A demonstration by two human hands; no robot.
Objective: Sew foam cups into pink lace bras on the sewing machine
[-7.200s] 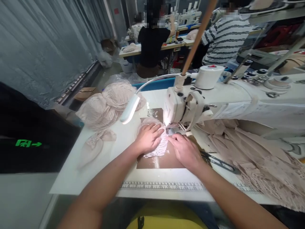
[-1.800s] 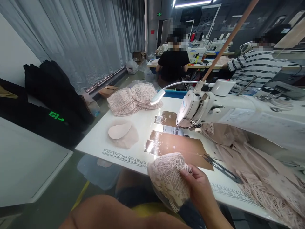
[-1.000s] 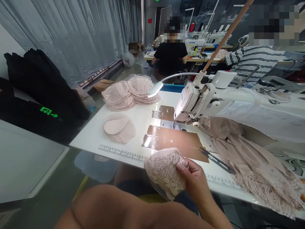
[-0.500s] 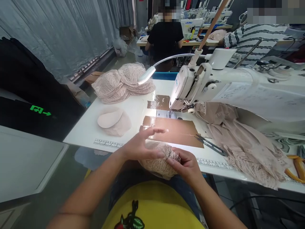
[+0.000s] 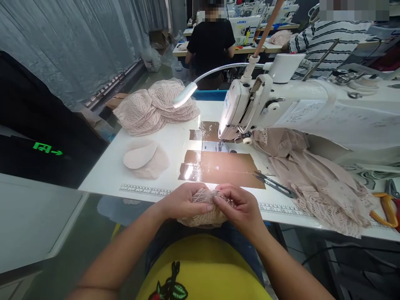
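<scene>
A cream lace bra cup [image 5: 200, 217] is held between both hands at the table's front edge, above my lap. My left hand [image 5: 184, 203] grips its left side, thumb on top and fingers behind. With thumb and bent fingers, my right hand [image 5: 239, 206] pinches the lace at the upper right, close to the left thumb. Beyond the hands, brown tape [image 5: 218, 168] covers the table before the sewing machine [image 5: 240, 108]. Thread snips [image 5: 275, 184] lie to the right of the tape.
Stacked lace cups [image 5: 156, 108] stand at the table's back left, with smooth beige cup pieces [image 5: 146, 158] nearer. Beige lace fabric [image 5: 312, 179] spreads at the right beside orange-handled scissors [image 5: 384, 210]. A lamp [image 5: 186, 95] arches over the table. Two people sit beyond the machine.
My left hand was spread with its index finger raised; its fingers have now closed on the lace cup. My right hand has shifted slightly left and up, closer to the left.
</scene>
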